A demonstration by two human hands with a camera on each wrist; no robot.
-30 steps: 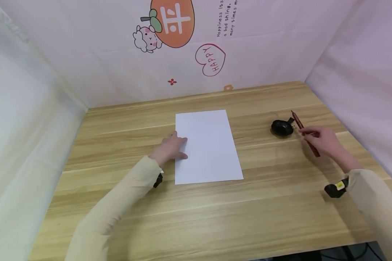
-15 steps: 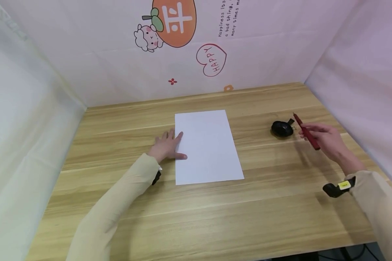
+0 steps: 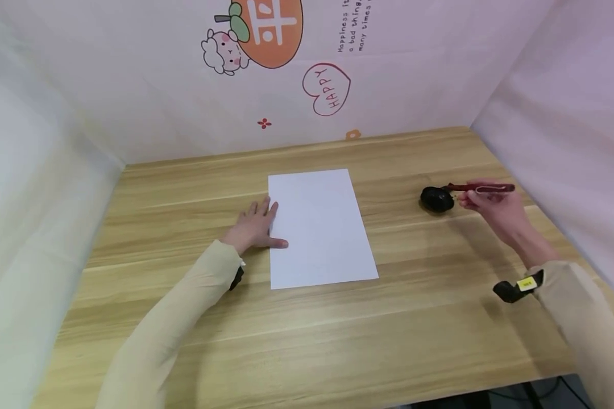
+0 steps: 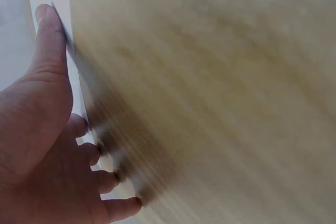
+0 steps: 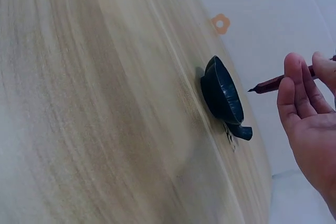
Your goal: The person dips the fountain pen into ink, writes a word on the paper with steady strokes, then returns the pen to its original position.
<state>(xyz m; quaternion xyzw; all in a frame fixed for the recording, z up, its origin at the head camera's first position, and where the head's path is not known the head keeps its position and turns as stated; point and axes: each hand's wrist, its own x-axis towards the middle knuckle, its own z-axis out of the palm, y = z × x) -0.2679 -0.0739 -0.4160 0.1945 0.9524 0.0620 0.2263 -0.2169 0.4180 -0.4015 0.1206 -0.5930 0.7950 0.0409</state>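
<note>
A white sheet of paper (image 3: 322, 227) lies on the wooden table. Along its left edge rests my left hand (image 3: 253, 227), fingers spread, with the thumb (image 4: 50, 30) over the paper. My right hand (image 3: 498, 213) pinches a dark red pen (image 5: 270, 84) between thumb and fingers. The pen lies nearly level in the head view, its tip pointing left. That tip is close by a small shiny black bowl (image 3: 436, 200) with a short handle (image 5: 241, 131). In the right wrist view the tip points toward the bowl's open side.
White cloth (image 3: 174, 102) with printed drawings hangs behind the table (image 3: 307, 335), and plain cloth walls stand at both sides. Dark cables show below the table's front right edge. Small dark marks (image 5: 231, 140) lie on the table beside the bowl's handle.
The pen in my right hand has swung from slanting to nearly level, its tip nearer the bowl. My left hand's fingers have spread and shifted slightly outward at the paper's edge.
</note>
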